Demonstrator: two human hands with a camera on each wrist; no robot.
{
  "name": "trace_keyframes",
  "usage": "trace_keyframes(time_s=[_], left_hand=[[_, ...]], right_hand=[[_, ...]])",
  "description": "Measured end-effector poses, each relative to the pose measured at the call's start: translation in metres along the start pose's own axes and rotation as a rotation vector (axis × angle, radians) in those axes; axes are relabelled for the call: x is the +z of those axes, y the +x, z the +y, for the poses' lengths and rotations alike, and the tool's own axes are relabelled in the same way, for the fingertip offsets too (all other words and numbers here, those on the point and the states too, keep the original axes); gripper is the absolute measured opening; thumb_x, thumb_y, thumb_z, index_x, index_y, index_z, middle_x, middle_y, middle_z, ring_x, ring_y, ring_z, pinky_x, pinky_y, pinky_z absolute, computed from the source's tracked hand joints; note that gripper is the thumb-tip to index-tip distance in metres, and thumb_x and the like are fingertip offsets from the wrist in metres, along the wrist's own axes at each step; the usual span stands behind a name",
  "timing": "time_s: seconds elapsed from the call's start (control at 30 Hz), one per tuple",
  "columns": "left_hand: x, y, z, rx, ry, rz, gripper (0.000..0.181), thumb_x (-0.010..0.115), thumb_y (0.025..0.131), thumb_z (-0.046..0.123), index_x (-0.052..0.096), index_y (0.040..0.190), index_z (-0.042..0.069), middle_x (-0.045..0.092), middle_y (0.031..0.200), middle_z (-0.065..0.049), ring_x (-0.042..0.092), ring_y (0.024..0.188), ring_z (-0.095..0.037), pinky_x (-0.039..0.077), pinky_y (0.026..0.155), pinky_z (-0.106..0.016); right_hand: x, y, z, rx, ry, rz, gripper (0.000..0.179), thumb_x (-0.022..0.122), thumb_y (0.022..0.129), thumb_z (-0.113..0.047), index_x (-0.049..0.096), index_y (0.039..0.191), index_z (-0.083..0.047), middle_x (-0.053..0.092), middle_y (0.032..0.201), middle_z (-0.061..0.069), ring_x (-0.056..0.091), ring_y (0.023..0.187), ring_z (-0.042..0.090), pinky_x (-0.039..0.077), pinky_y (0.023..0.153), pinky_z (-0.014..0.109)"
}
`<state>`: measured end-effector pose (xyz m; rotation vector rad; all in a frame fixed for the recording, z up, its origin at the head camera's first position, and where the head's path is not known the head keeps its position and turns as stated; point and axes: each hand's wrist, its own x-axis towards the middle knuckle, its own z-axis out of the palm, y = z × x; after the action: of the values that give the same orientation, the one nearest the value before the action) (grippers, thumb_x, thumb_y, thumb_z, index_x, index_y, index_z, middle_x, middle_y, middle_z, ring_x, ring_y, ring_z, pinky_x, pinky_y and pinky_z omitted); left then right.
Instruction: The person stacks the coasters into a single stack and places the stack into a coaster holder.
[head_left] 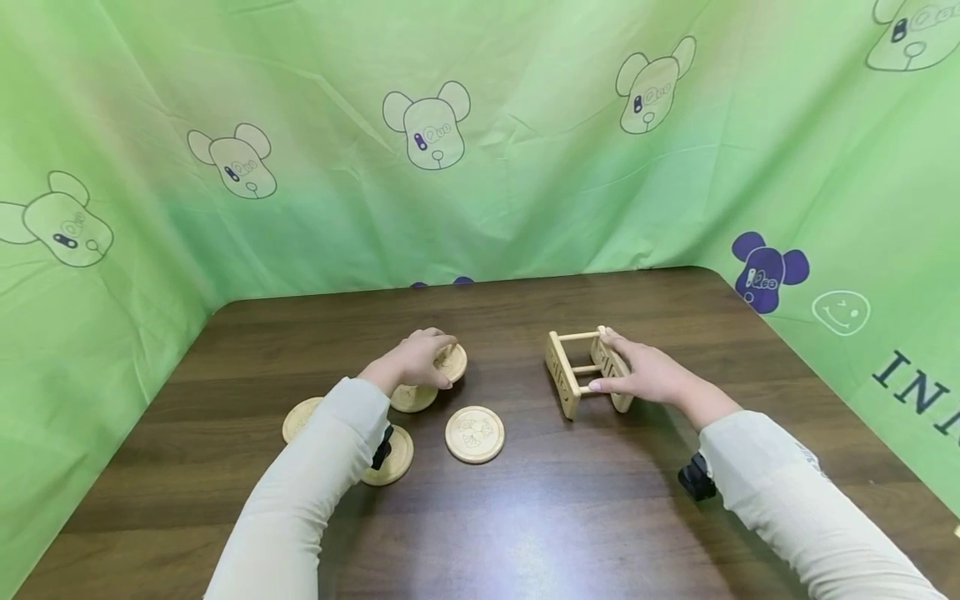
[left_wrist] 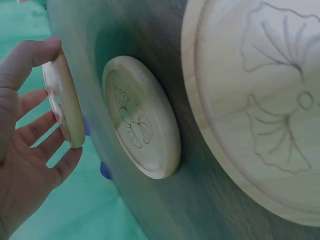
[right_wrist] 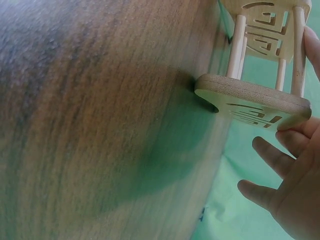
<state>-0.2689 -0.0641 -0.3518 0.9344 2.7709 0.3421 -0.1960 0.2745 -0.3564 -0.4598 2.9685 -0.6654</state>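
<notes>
Between the thumb and fingers of my left hand (head_left: 418, 357) is a round wooden coaster (head_left: 453, 363), held by its edge; the left wrist view shows it seen nearly edge-on. Just below that hand lies another coaster (head_left: 412, 400), partly covered by it. A coaster with engraved leaves (head_left: 476, 434) lies flat nearer the front. My right hand (head_left: 648, 371) grips a small wooden rack (head_left: 562, 379) at its right side, thumb on a rod and fingers at the cut-out side panel (right_wrist: 255, 95). The rack stands on the table with nothing between its panels.
Under the left forearm lie two more coasters, one partly hidden coaster (head_left: 397, 457) by the wrist and one pale coaster (head_left: 300, 417) farther left. All are on a dark wooden table (head_left: 510, 517). A green printed cloth (head_left: 525, 192) hangs behind and beside it.
</notes>
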Motion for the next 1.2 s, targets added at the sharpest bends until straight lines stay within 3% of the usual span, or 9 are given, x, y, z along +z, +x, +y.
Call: trace_keyframes(time_s=[0.47, 0.8, 1.2], left_hand=[[0.003, -0.015, -0.013, 0.041, 0.007, 0.016, 0.070, 0.070, 0.068, 0.025, 0.041, 0.127, 0.003, 0.040, 0.123, -0.015, 0.035, 0.112, -0.033, 0.030, 0.090, -0.046], [0.008, -0.029, -0.022, 0.035, 0.011, 0.026, 0.067, 0.069, 0.067, 0.022, 0.042, 0.125, 0.001, 0.042, 0.121, -0.017, 0.037, 0.110, -0.034, 0.033, 0.087, -0.043], [0.010, -0.036, -0.031, 0.036, -0.008, 0.027, 0.067, 0.069, 0.066, 0.020, 0.043, 0.124, -0.001, 0.043, 0.120, -0.019, 0.037, 0.110, -0.035, 0.032, 0.089, -0.042]], right_hand=[[0.000, 0.002, 0.004, -0.006, 0.006, -0.001, 0.094, 0.058, 0.071, -0.054, 0.019, 0.134, 0.004, 0.020, 0.135, 0.026, 0.028, 0.115, 0.044, 0.024, 0.091, 0.052], [0.001, 0.000, 0.004, -0.002, 0.012, -0.004, 0.094, 0.059, 0.071, -0.054, 0.020, 0.134, 0.004, 0.020, 0.135, 0.026, 0.029, 0.115, 0.044, 0.025, 0.091, 0.052], [0.000, 0.000, 0.003, -0.004, 0.012, -0.004, 0.093, 0.060, 0.071, -0.053, 0.021, 0.133, 0.006, 0.020, 0.135, 0.027, 0.030, 0.113, 0.045, 0.025, 0.091, 0.052]])
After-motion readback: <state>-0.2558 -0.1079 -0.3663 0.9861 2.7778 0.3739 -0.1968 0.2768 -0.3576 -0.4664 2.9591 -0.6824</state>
